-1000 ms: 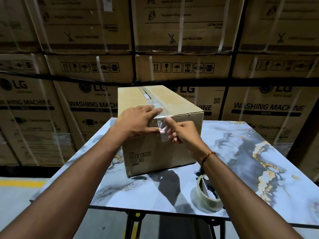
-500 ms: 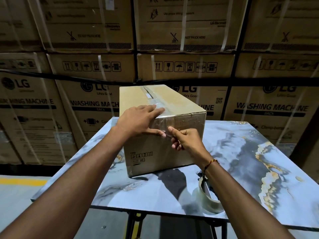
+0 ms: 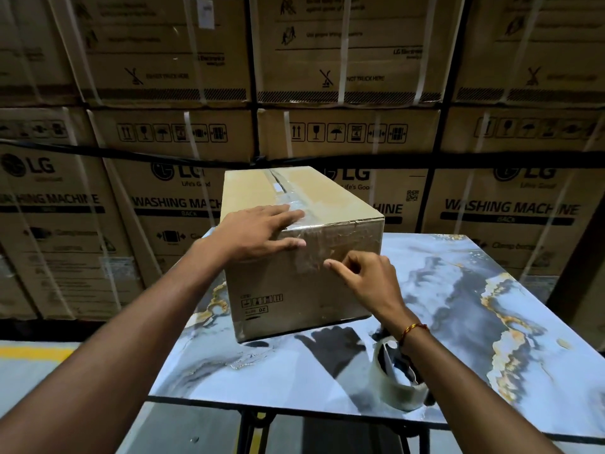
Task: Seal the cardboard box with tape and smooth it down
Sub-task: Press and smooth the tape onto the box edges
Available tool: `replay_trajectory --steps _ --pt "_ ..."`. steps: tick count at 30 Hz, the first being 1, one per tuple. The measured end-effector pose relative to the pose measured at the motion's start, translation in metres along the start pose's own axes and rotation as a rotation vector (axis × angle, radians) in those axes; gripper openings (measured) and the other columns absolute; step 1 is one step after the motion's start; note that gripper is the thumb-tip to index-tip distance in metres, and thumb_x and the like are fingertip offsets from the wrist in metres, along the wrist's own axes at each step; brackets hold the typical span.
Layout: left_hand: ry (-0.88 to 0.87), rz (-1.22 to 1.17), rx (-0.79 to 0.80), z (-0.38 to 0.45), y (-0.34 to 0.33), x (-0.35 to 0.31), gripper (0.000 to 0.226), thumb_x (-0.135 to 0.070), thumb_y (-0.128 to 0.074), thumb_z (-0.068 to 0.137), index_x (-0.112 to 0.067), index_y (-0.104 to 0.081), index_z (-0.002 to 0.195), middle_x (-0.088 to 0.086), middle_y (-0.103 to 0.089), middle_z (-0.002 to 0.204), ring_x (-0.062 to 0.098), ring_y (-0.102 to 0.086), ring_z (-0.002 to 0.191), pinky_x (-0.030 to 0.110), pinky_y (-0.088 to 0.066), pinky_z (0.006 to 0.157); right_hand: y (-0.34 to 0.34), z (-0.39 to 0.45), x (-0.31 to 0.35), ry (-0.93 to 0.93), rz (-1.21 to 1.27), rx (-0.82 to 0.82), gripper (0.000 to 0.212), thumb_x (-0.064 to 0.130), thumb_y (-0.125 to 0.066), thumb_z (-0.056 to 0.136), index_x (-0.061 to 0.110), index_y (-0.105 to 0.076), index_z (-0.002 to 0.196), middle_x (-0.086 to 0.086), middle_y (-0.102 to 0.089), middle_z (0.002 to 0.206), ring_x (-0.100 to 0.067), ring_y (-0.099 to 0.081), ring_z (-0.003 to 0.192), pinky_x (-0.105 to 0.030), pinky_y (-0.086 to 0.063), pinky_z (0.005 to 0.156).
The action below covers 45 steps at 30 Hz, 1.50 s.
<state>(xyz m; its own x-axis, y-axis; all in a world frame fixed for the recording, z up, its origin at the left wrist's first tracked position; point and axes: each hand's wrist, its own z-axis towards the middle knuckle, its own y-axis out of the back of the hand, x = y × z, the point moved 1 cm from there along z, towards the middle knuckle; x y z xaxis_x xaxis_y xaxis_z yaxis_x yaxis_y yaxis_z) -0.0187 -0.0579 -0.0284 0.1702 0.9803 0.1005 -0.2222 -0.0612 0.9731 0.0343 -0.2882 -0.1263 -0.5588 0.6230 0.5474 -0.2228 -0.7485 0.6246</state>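
The cardboard box [image 3: 304, 257] stands on the marbled table [image 3: 458, 322], clear tape [image 3: 294, 204] running along its top seam and folded over the near edge. The left hand [image 3: 258, 234] lies flat and spread across that top corner. The right hand [image 3: 366, 283], fingers curled, presses 1 fingertip on the tape end. A tape roll [image 3: 397, 385] lies beneath the right wrist.

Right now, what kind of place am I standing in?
Most likely a warehouse or appliance stockroom: strapped washing machine cartons are stacked wall-high, and a cardboard box is being taped on a marble-patterned table.
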Motion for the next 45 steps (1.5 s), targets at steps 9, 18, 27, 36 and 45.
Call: replay_trajectory --steps 9,18,27,36,45 --pt "0.199 -0.152 -0.190 -0.011 -0.013 0.032 0.082 -0.076 -0.002 0.089 -0.037 -0.049 0.141 -0.003 -0.051 0.150 0.021 -0.046 0.138 0.048 -0.040 0.107 0.015 0.036 0.025 0.475 -0.321 -0.274 0.039 0.056 -0.061 0.091 0.019 -0.066 0.104 -0.004 -0.061 0.114 -0.028 -0.051 0.107 -0.043 -0.043 0.083" --pt "0.222 -0.150 -0.268 -0.013 -0.012 0.022 0.068 -0.069 -0.014 0.095 -0.035 -0.054 0.140 -0.003 -0.053 0.148 0.021 -0.047 0.136 0.043 -0.041 0.101 -0.007 0.050 0.020 0.497 -0.357 -0.253 0.058 0.067 -0.034 0.097 0.020 -0.065 0.113 -0.006 -0.062 0.116 -0.031 -0.056 0.106 -0.047 -0.040 0.089" --pt "0.226 -0.133 -0.267 -0.014 -0.009 0.020 0.071 -0.070 -0.012 0.093 -0.037 -0.053 0.140 -0.003 -0.051 0.150 0.023 -0.047 0.137 0.043 -0.043 0.100 -0.001 0.032 -0.001 0.616 -0.548 -0.126 0.095 0.072 -0.063 0.077 0.016 -0.039 0.150 -0.010 -0.046 0.148 -0.034 -0.040 0.139 -0.052 -0.018 0.120" --pt "0.239 -0.156 -0.255 -0.016 -0.005 0.018 0.060 -0.064 -0.020 0.098 -0.037 -0.055 0.139 -0.006 -0.053 0.148 0.020 -0.046 0.137 0.040 -0.041 0.097 0.007 0.043 0.031 0.588 -0.365 -0.138 0.054 0.066 -0.046 0.094 0.018 -0.060 0.116 -0.004 -0.062 0.120 -0.026 -0.056 0.106 -0.043 -0.042 0.092" --pt "0.261 -0.182 -0.269 -0.008 -0.017 0.030 0.075 -0.075 -0.010 0.089 -0.039 -0.055 0.137 -0.006 -0.053 0.148 0.020 -0.045 0.138 0.045 -0.043 0.101 -0.024 0.046 0.028 0.528 -0.337 -0.286 0.054 0.065 -0.040 0.097 0.017 -0.059 0.112 -0.007 -0.061 0.114 -0.028 -0.055 0.099 -0.042 -0.037 0.089"
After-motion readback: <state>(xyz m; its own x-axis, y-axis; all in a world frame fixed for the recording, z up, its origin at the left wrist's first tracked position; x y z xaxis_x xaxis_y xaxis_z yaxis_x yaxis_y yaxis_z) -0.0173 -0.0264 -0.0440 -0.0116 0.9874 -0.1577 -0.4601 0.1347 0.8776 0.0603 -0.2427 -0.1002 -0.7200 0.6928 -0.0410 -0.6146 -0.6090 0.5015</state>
